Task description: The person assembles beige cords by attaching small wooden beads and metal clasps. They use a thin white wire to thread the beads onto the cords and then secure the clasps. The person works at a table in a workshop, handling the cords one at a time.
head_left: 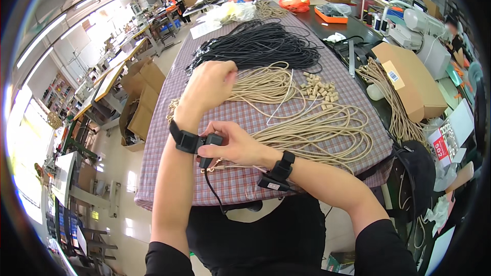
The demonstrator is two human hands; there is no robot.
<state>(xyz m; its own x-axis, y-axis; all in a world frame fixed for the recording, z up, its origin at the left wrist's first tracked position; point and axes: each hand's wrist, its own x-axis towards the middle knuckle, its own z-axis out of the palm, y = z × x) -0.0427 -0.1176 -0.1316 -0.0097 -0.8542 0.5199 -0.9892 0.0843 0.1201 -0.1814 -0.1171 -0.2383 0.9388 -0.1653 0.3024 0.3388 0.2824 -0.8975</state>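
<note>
Both hands work close together: the right hand point(236, 144) pinches a small black device point(210, 145) strapped at the left wrist, while the left hand point(208, 86) rests curled and empty on beige cords point(312, 128). Cords lie loose across the checked counter point(240, 184), near small beige beads point(319, 89); none looks assembled yet.

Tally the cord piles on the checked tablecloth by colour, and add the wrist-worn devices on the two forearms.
Black cord pile: 1
Beige cord pile: 1
Wrist-worn devices: 2, one by the left hand, one by the right hand
Total: 4
</note>
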